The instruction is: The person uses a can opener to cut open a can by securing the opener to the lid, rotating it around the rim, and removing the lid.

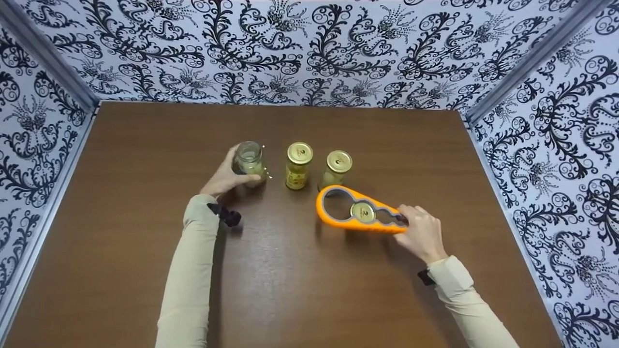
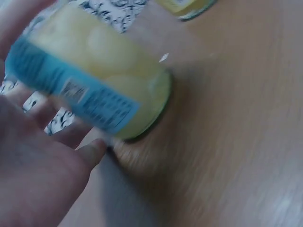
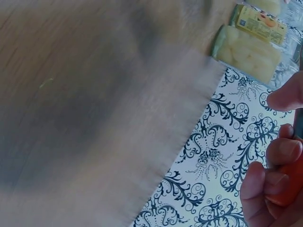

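Note:
My left hand (image 1: 226,178) grips a lidless glass jar (image 1: 251,166) at the left of the group. In the left wrist view that jar (image 2: 102,71) shows pale round pieces and a blue label, tilted beside the palm (image 2: 42,161). My right hand (image 1: 421,233) holds the handle end of an orange opener (image 1: 333,223) above the table. A gold lid (image 1: 362,212) shows within the opener's middle opening. The right wrist view shows curled fingers (image 3: 258,189) round the orange handle (image 3: 288,185).
Two jars with gold lids, one with a yellow label (image 1: 296,178) and another (image 1: 339,162) to its right, stand mid-table. Small white bits (image 1: 270,177) lie beside the lidless jar. Patterned walls (image 1: 290,53) border the brown table (image 1: 271,290) at back and sides.

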Motion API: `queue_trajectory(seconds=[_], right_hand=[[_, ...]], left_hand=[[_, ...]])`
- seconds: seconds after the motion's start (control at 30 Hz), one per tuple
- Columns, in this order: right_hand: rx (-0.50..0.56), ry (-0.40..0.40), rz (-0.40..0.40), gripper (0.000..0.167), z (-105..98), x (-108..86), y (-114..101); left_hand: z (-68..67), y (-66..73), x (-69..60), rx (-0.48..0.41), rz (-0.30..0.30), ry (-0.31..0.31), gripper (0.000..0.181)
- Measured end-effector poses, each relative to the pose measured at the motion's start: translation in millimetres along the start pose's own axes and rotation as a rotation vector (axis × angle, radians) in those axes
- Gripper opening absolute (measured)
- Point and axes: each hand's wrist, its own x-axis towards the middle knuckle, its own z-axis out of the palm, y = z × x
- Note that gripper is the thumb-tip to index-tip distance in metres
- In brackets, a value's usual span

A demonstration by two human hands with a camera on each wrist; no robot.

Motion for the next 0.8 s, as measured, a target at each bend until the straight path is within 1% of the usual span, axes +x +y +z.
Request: queue_trajectory(seconds=[0.07,0.13,0.27,0.33,0.4,0.5,0.57,0.6,0.67,0.7,0.77,0.8], right_hand=[[0.006,0.004,0.006,0.021,-1,0.7,-1],[0.014,0.003,0.014,0.02,-2,1.0,-3],[0.035,-0.004,0.028,0.023,-3,0.8,-5],[0.043,-0.007,0.032,0.023,-2,0.6,-6],[0.048,-0.011,0.036,0.024,-1,0.3,-7],[0.054,-0.018,0.039,0.024,1,-0.3,-8],[0.058,-0.025,0.04,0.025,3,-0.9,-9],[0.059,-0.026,0.04,0.024,4,-1.2,-10],[0.059,-0.031,0.043,0.024,5,-2.0,-11],[0.058,-0.035,0.046,0.025,6,-2.5,-12],[0.056,-0.041,0.052,0.025,6,-3.3,-13],[0.057,-0.043,0.057,0.025,7,-3.8,-14]], left_hand=[[-9.4,-8.0,-1.3,-0.015,0.017,0.006,0.09],[-18.9,-14.7,-4.2,-0.058,0.041,0.005,0.079],[-35.8,-22.2,-16.4,-0.113,0.105,-0.005,0.064],[-41.7,-24.7,-23.6,-0.129,0.117,0.011,0.06],[-45.7,-26.3,-31.2,-0.12,0.115,0.046,0.056],[-48.3,-26.9,-42.9,-0.086,0.107,0.109,0.051],[-47.2,-23.5,-50.9,-0.075,0.098,0.14,0.049],[-45.8,-20.0,-55.5,-0.073,0.096,0.145,0.048],[-43.2,-20.9,-60.0,-0.075,0.1,0.158,0.047],[-41.2,-21.3,-61.8,-0.09,0.101,0.159,0.046],[-37.3,-23.8,-63.9,-0.107,0.111,0.154,0.044],[-35.7,-27.3,-63.9,-0.116,0.116,0.152,0.044]])
